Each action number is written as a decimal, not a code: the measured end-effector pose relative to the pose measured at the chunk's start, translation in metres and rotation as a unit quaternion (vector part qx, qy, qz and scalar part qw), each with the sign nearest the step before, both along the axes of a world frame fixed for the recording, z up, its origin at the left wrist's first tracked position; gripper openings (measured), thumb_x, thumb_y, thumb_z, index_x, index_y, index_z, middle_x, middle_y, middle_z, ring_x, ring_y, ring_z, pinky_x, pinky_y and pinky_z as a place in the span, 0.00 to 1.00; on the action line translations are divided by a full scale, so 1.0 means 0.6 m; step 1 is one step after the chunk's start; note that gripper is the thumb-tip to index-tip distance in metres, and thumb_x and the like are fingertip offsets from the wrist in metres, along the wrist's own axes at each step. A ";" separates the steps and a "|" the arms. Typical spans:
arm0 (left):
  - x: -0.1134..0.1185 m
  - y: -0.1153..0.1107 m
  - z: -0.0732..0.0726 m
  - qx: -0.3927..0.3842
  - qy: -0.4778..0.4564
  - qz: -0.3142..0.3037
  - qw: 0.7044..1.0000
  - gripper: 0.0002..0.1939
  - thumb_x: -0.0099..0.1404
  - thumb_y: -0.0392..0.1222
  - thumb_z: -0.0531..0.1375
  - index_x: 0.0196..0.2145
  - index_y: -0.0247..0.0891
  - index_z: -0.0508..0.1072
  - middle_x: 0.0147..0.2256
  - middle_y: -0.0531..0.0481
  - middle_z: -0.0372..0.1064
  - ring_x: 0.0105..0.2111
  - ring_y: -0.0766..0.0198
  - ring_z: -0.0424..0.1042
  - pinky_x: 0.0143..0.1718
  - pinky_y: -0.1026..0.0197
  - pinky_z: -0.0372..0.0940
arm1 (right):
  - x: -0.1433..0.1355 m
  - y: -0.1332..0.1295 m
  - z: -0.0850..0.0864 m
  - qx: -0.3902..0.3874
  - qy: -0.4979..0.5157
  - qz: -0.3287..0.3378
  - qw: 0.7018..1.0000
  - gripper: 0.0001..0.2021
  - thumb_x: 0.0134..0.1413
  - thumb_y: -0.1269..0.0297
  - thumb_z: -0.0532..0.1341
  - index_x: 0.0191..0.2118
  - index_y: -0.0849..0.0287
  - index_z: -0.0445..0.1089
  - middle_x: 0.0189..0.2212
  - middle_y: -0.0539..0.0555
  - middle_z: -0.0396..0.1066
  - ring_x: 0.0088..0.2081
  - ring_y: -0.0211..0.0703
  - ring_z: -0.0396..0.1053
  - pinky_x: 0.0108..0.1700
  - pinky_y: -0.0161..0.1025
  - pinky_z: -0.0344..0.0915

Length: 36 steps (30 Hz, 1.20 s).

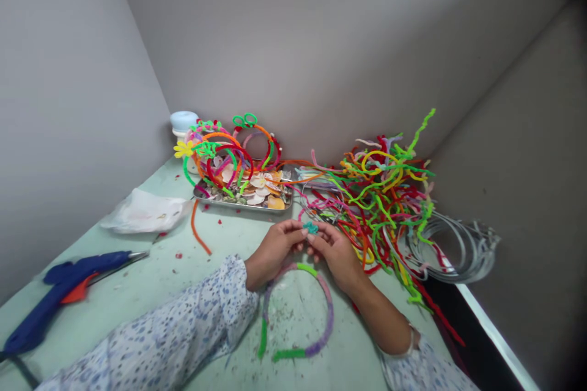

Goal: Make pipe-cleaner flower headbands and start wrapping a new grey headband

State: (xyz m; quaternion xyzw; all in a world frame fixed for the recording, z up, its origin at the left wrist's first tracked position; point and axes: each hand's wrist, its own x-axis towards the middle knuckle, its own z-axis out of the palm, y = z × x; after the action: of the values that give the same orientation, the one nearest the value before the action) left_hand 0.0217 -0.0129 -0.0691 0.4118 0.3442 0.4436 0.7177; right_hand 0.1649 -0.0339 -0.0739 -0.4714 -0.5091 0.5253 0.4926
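Between the fingertips of both hands is a small teal pipe-cleaner flower (310,228). My left hand (279,247) pinches it from one side, thumb and forefinger closed. On the other side my right hand (334,252) grips it with thumb and fingers, the remaining fingers curled beneath. Just below the hands, a headband wrapped in pipe cleaner (329,311) lies on the table, banded in green, pink and purple. Its open ends point toward me, and my left hand and sleeve overlap its upper left part.
A blue glue gun (68,287) rests at the left near a white plastic bag (145,212). Behind, finished headbands lean on a metal tray (275,208) of shells. Tangled pipe cleaners (380,195) and grey hoops (458,250) fill the right, beside the table's edge.
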 end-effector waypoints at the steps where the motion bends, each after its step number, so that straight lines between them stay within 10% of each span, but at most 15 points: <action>1: -0.001 0.000 0.001 -0.003 -0.003 -0.006 1.000 0.09 0.53 0.39 0.64 0.30 0.32 0.70 0.21 0.55 0.63 0.20 0.74 0.59 0.22 0.68 0.50 | 0.001 0.000 -0.001 -0.001 0.005 0.002 1.000 0.16 0.49 0.59 0.63 0.43 0.59 0.67 0.22 0.47 0.68 0.22 0.33 0.65 0.23 0.30 0.61; 36: -0.012 0.012 -0.003 -0.067 -0.123 -0.075 0.987 0.08 0.52 0.37 0.65 0.28 0.31 0.71 0.25 0.52 0.64 0.22 0.73 0.61 0.24 0.69 0.55 | 0.010 0.006 -0.011 -0.007 0.077 0.021 0.997 0.14 0.50 0.56 0.61 0.40 0.59 0.70 0.25 0.50 0.71 0.25 0.37 0.68 0.24 0.32 0.63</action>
State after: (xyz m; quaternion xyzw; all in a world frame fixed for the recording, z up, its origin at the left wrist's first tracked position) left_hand 0.0144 -0.0057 -0.0706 0.3298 0.2505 0.4115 0.8119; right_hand 0.1707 -0.0305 -0.0807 -0.4224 -0.4762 0.5734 0.5158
